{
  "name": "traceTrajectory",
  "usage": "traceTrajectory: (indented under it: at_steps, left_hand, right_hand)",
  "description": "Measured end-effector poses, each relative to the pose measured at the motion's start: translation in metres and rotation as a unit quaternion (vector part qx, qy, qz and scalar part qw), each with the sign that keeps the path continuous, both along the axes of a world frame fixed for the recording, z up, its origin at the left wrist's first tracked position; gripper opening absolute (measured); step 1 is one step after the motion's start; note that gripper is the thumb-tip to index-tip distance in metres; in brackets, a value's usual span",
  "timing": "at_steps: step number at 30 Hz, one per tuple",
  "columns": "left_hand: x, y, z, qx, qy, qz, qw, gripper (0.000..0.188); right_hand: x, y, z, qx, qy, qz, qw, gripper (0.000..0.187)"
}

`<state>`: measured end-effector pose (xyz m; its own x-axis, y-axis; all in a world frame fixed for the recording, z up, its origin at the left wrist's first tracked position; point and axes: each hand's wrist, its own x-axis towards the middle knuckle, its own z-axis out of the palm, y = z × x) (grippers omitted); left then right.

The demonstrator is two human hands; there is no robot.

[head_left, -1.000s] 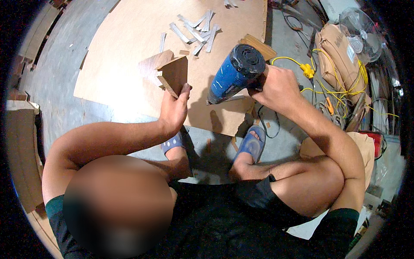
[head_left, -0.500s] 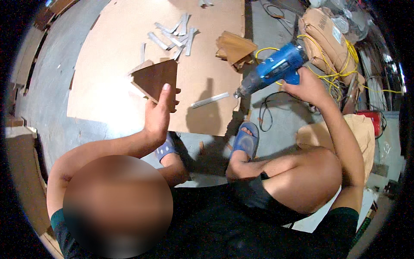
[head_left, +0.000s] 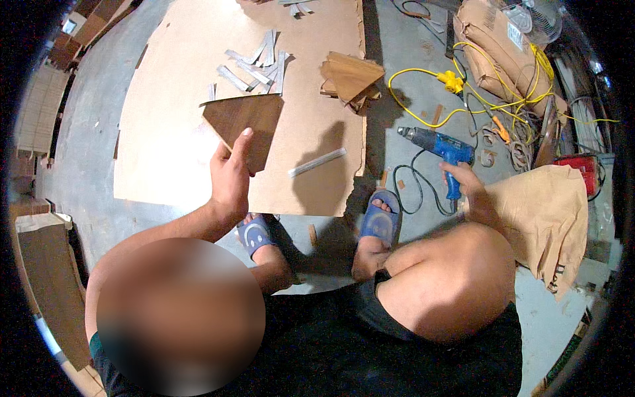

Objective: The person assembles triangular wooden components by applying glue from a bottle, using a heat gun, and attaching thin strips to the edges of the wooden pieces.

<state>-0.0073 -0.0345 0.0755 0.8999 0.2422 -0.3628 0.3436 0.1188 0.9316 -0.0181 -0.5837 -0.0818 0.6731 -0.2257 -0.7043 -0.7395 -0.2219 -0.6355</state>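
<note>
My left hand (head_left: pixel 231 175) grips a brown wood-grain board (head_left: pixel 246 126), roughly triangular with a cut corner, held tilted over the cardboard sheet. The thumb lies on its face; the other fingers are mostly hidden behind it. At the right, my right hand (head_left: pixel 461 180) is closed round the handle of a blue heat gun (head_left: pixel 444 147). Its metal nozzle points left, and the gun is low by the floor; whether it touches the floor I cannot tell. A thin silvery strip (head_left: pixel 317 163) lies on the cardboard between my hands.
The cardboard sheet (head_left: pixel 155 132) bears a heap of silvery strips (head_left: pixel 254 69) and a stack of similar wooden boards (head_left: pixel 354 74). Right of it are a black cord (head_left: pixel 399 192), yellow cable with a socket block (head_left: pixel 452 81), filled brown sacks (head_left: pixel 489 40) and crumpled brown paper (head_left: pixel 539 215).
My right hand has lowered the heat gun toward the floor, down and right, away from the cardboard. The board in my left hand has turned a little, showing more of its face.
</note>
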Motion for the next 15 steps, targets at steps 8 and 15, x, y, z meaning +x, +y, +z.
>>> traceTrajectory:
  at_steps: [8,15]
  left_hand:
    - [0.000,-0.011,0.001,-0.097,0.007,-0.150,0.984,0.033]
    - [0.002,-0.016,-0.004,-0.154,0.007,-0.173,0.973,0.036]
  right_hand:
    - [-0.001,0.011,0.019,-0.456,0.111,0.243,0.849,0.054]
    - [0.058,0.142,0.092,-0.005,-0.117,0.346,0.931,0.031]
